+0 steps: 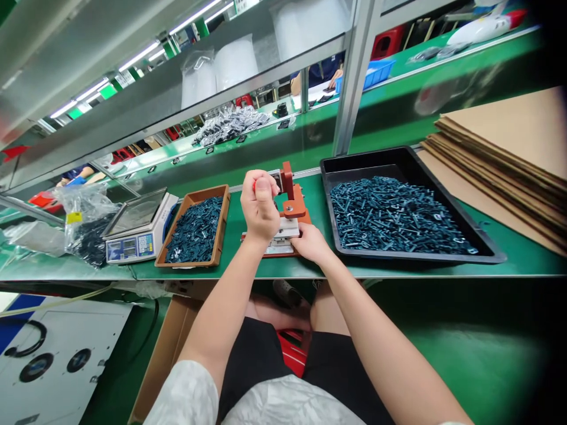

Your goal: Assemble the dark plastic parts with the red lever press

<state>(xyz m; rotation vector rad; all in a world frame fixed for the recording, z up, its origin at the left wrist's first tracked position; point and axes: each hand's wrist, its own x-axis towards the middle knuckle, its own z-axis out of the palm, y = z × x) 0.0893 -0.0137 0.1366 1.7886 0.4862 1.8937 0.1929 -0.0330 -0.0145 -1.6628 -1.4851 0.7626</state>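
Observation:
My left hand is wrapped in a fist round the lever handle of a small orange-brown hand press; only a spot of red shows between the fingers. Down at the press's base, my right hand has its fingertips pressed against the right side of the pale metal block. Whatever those fingertips pinch is hidden. A brown tray holding dark teal plastic pieces stands left of the press. To the right, a larger black tray holds a heap of similar slim pieces.
A digital scale and bagged dark parts lie farther left on the green bench. Cardboard sheets are stacked at right. A metal upright and shelf rise behind. Beyond them, a co-worker's hand shows near a blue bin.

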